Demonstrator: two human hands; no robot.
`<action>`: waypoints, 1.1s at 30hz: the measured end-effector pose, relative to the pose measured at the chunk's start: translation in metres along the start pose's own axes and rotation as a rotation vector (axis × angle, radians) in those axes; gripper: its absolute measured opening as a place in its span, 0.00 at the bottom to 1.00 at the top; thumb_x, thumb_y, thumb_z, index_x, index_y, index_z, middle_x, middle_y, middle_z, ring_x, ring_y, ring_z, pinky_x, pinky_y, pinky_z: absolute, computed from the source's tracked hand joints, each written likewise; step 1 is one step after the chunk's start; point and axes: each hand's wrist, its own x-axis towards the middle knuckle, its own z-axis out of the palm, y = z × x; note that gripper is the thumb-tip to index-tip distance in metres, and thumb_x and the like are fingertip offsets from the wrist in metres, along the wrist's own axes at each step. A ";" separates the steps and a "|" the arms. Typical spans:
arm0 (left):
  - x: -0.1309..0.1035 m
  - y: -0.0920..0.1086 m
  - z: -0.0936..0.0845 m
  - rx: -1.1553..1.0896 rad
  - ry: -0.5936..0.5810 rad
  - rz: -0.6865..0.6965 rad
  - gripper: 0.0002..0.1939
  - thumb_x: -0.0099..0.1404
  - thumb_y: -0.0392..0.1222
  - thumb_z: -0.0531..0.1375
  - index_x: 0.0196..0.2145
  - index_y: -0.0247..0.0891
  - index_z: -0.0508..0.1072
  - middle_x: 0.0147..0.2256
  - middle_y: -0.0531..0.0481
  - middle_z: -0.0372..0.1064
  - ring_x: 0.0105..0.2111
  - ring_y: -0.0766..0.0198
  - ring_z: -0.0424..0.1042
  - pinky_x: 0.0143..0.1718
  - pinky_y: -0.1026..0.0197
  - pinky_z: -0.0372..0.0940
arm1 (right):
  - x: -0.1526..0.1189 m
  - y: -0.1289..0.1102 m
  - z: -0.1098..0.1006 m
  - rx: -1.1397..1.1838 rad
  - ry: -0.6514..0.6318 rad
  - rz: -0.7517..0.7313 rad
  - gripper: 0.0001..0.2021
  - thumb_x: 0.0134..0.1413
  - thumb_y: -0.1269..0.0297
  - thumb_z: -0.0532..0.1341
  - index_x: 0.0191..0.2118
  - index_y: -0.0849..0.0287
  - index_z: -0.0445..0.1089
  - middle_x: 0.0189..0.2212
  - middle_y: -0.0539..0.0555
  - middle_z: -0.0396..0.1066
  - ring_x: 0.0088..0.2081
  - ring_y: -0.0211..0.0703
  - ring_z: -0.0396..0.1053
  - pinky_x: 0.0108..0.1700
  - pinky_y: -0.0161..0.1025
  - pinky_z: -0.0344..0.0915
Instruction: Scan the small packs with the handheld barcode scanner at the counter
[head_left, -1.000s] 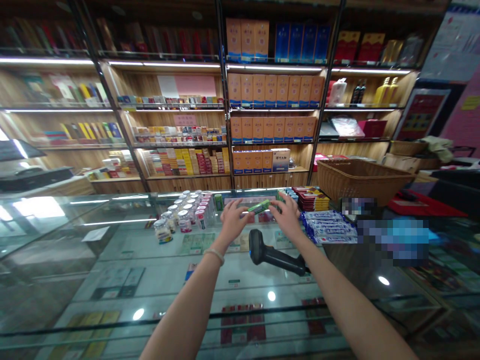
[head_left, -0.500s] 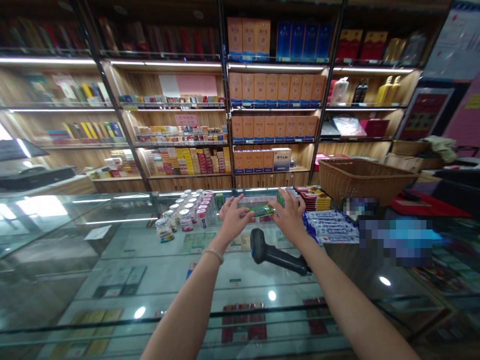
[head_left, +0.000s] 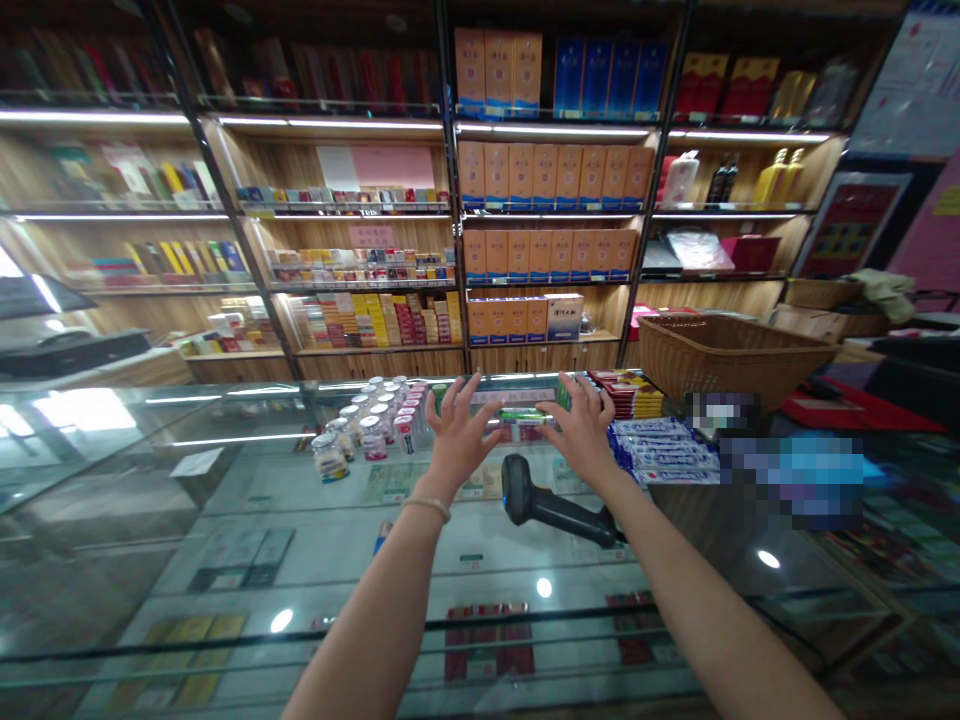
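A slim green packet (head_left: 523, 414) lies crosswise on the glass counter (head_left: 337, 550), between my two hands. My left hand (head_left: 459, 436) is open at its left end, fingers spread and thumb pointing toward it. On the other side, my right hand (head_left: 584, 432) is open as well, with its thumb and fingers apart close to the right end. Whether a fingertip still touches the packet is hard to tell. A black barcode scanner (head_left: 559, 512) rests on the glass just nearer to me, its handle reaching under my right forearm.
Clear jars (head_left: 373, 440) with white lids and pink-labelled containers (head_left: 407, 430) stand left of my hands. Blue-and-white packets (head_left: 664, 450) are stacked at the right, before a wicker basket (head_left: 727, 350). Shelves of orange boxes (head_left: 555, 175) line the back wall.
Both hands have let go of the green packet, and their fingers have spread. The packet now lies slightly farther from me on the counter. The scanner has stayed in place.
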 end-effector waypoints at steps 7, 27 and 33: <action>-0.003 -0.003 0.009 -0.009 0.064 0.009 0.11 0.59 0.47 0.70 0.40 0.50 0.78 0.67 0.47 0.60 0.67 0.45 0.56 0.69 0.34 0.31 | -0.002 -0.001 0.001 -0.001 -0.035 -0.021 0.12 0.60 0.57 0.67 0.50 0.44 0.77 0.71 0.57 0.53 0.71 0.61 0.44 0.66 0.67 0.39; -0.003 0.005 0.005 -0.074 -0.043 -0.040 0.07 0.62 0.48 0.68 0.38 0.49 0.78 0.68 0.49 0.59 0.68 0.43 0.54 0.68 0.33 0.35 | -0.061 -0.045 -0.048 -0.025 -0.508 -0.038 0.48 0.57 0.32 0.56 0.74 0.57 0.47 0.75 0.67 0.37 0.75 0.66 0.32 0.69 0.71 0.37; -0.002 0.006 0.004 -0.099 -0.064 -0.068 0.07 0.61 0.47 0.68 0.38 0.48 0.78 0.69 0.48 0.58 0.68 0.43 0.54 0.68 0.32 0.36 | -0.076 -0.046 -0.047 -0.005 -0.533 -0.041 0.47 0.51 0.36 0.65 0.69 0.60 0.58 0.74 0.70 0.37 0.75 0.68 0.31 0.69 0.73 0.34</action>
